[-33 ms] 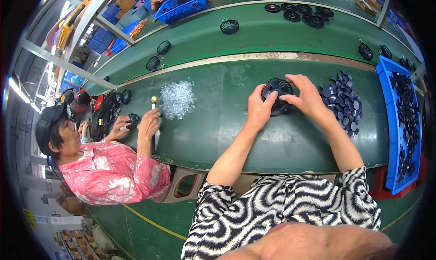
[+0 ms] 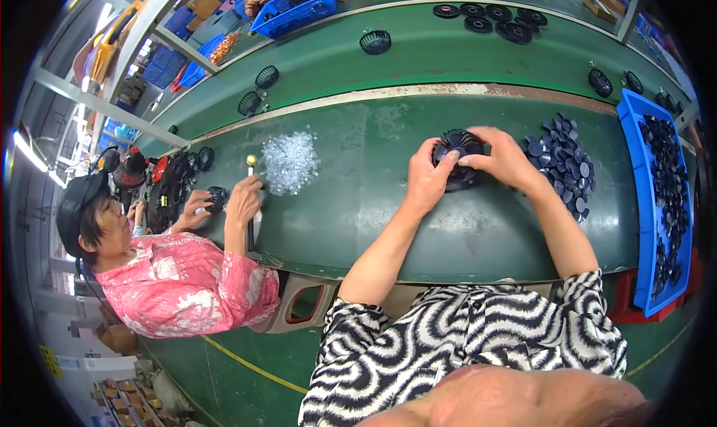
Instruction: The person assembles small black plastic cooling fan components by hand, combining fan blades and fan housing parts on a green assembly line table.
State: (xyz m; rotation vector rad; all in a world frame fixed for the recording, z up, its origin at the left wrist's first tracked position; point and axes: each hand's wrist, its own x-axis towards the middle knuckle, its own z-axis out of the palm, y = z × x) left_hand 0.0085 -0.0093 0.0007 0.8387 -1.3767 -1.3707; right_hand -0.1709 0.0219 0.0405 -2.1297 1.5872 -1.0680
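Note:
Both my hands grip a black round ribbed fan-like part (image 2: 457,145) that rests on the green worktable (image 2: 358,218). My left hand (image 2: 426,181) clasps its left side with the thumb on top. My right hand (image 2: 504,158) covers its right side, fingers pressing on the top face. Right beside my right hand lies a pile of small dark flat pieces (image 2: 564,162).
A blue tray (image 2: 631,203) of black parts stands at the right edge. A heap of clear plastic bits (image 2: 290,158) lies at the left. A person in a pink shirt (image 2: 187,285) works there on black parts (image 2: 172,192). Behind, a green belt (image 2: 448,69) carries black round parts (image 2: 375,42).

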